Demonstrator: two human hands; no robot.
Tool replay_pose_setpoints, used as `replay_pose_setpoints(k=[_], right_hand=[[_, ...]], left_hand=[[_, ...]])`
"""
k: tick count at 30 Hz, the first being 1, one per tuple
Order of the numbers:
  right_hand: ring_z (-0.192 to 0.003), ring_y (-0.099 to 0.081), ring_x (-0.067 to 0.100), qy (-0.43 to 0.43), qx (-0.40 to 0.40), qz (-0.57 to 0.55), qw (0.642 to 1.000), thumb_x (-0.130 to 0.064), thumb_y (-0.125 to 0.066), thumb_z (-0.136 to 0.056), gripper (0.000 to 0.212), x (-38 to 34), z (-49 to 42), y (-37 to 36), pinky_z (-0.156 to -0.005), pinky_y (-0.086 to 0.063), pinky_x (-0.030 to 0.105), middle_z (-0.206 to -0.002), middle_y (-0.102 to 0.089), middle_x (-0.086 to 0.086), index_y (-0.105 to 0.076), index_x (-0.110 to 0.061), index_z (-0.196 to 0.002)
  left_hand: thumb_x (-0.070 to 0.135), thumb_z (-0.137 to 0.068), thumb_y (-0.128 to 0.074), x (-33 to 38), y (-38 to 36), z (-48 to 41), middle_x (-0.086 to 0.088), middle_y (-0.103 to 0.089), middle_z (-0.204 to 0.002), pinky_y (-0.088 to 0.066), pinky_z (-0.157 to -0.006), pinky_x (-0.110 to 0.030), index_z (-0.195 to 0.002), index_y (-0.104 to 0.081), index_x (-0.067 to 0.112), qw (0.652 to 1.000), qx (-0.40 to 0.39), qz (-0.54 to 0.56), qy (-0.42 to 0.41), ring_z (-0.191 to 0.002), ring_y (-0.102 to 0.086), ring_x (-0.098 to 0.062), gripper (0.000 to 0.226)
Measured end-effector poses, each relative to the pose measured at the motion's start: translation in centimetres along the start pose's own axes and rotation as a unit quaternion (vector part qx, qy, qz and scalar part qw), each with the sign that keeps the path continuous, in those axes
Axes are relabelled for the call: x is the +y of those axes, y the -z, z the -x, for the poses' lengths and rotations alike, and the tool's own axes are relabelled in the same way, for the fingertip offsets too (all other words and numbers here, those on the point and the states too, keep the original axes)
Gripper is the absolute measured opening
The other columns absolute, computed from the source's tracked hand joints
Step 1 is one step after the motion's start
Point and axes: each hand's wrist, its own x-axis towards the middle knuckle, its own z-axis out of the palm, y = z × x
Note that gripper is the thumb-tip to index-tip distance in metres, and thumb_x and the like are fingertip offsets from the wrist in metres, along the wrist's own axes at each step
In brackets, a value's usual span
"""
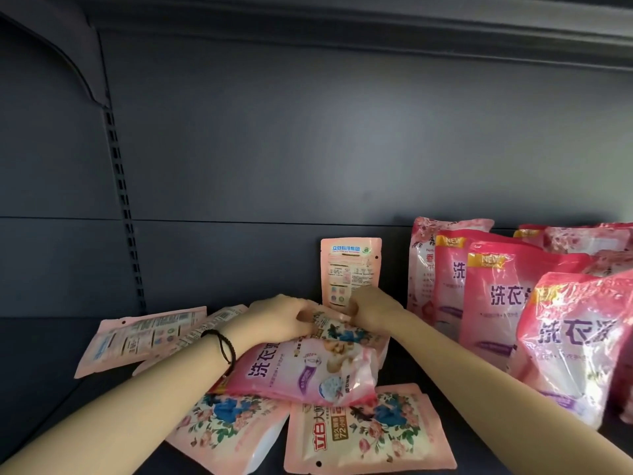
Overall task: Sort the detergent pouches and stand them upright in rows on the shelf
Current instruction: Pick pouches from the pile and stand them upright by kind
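Observation:
A heap of pink detergent pouches lies flat mid-shelf. My left hand (277, 317) and my right hand (371, 308) both grip a floral pouch (342, 329) at the back of the heap, one at each end. A large pink pouch (301, 371) lies below my hands, over two floral pouches (226, 433) (366, 430). One small pale pouch (349, 269) stands upright against the back wall, right behind my right hand. On the right, a row of large pink pouches (513, 296) stands upright.
Two pale pouches (137, 337) lie flat, back side up, at the left of the heap. The dark shelf board (41, 365) extends left; a slotted upright (121, 200) runs up the back panel. More pink pouches (582, 238) stand at far right.

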Motion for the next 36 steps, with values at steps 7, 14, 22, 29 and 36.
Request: replay_pose_setpoints(k=[7, 14, 22, 29, 36], right_hand=[[-0.091, -0.06, 0.022, 0.026, 0.17, -0.168, 0.971, -0.006, -0.045, -0.095, 0.013, 0.4, 2.4, 0.8, -0.077, -0.054, 0.035, -0.099, -0.061, 0.007, -0.057, -0.01, -0.097], [-0.096, -0.067, 0.017, 0.032, 0.215, -0.574, 0.79, -0.006, -0.042, -0.1, 0.017, 0.5, 4.6, 1.1, -0.073, -0.057, 0.034, -0.105, -0.066, 0.004, -0.051, -0.017, -0.089], [-0.098, -0.064, 0.021, -0.053, 0.237, -0.548, 0.801, -0.005, -0.048, -0.095, 0.016, 1.6, 3.5, -1.3, -0.084, -0.055, 0.039, -0.099, -0.067, 0.007, -0.057, -0.015, -0.086], [-0.091, -0.058, 0.017, -0.104, 0.282, -0.462, 0.834, -0.001, -0.054, -0.09, 0.011, 2.6, 3.6, -2.3, -0.065, -0.045, 0.02, -0.096, -0.065, 0.004, -0.059, -0.011, -0.092], [-0.093, -0.053, 0.006, 0.106, 0.448, -0.331, 0.824, 0.001, -0.06, -0.085, 0.024, 0.1, 7.1, 2.6, -0.081, -0.043, 0.013, -0.105, -0.053, -0.003, -0.056, -0.013, -0.104]], left_hand=[[0.031, -0.078, -0.076, -1.3, -0.7, -0.1, -0.007, -0.048, -0.137, -0.047, -0.094, -0.036, -0.144, -0.03, 0.022, 0.904, 0.134, 0.39, 0.114, -0.118, -0.053, -0.023, 0.081], [0.029, -0.083, -0.071, -0.5, -0.1, -0.3, -0.004, -0.061, -0.125, -0.045, -0.096, -0.037, -0.128, -0.056, 0.02, 0.719, 0.077, 0.686, 0.081, -0.118, -0.055, -0.024, 0.048], [0.008, -0.089, -0.063, 3.2, -0.2, -1.5, -0.005, -0.073, -0.098, -0.057, -0.073, -0.028, -0.095, -0.067, 0.015, 0.779, 0.17, 0.602, 0.037, -0.089, -0.07, -0.016, 0.01], [0.006, -0.09, -0.062, 3.9, -2.0, -2.0, -0.011, -0.07, -0.109, -0.056, -0.075, -0.026, -0.095, -0.065, 0.014, 0.808, 0.141, 0.571, 0.045, -0.087, -0.066, -0.012, 0.009], [0.04, -0.094, -0.053, 1.9, 1.4, 1.3, 0.004, -0.064, -0.115, -0.048, -0.082, -0.027, -0.125, -0.054, 0.025, 0.974, 0.168, 0.147, 0.02, -0.097, -0.06, -0.011, 0.034]])
